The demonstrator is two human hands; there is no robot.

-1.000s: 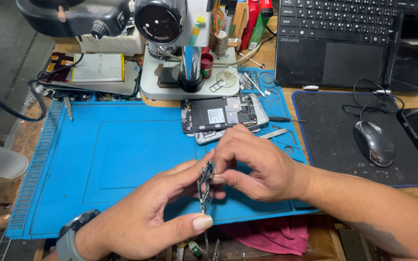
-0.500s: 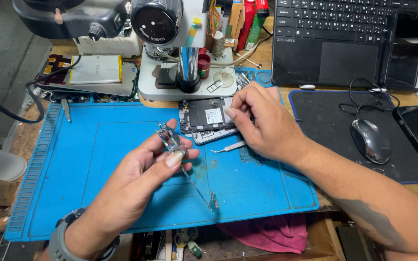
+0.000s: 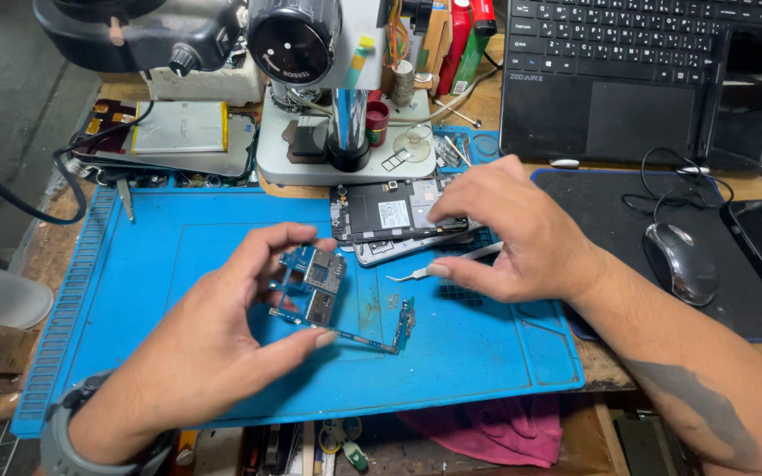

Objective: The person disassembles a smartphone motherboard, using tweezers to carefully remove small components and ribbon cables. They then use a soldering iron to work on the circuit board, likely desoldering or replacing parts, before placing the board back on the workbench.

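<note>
left hand [image 3: 213, 344] pinched blue L-shaped circuit board [image 3: 328, 295] by edges, smart | right hand [image 3: 509, 229] fingers curled loosely over silver tweezers [image 3: 443, 267] | best grab them mid-shaft

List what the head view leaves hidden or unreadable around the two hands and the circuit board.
- Opened phone: its right part is covered by the right hand.
- Tweezers: the rear end is under that hand.
- Circuit board: components too small to identify; the left hand covers its near edge.
- Microscope: top cut off by the frame edge.
</note>
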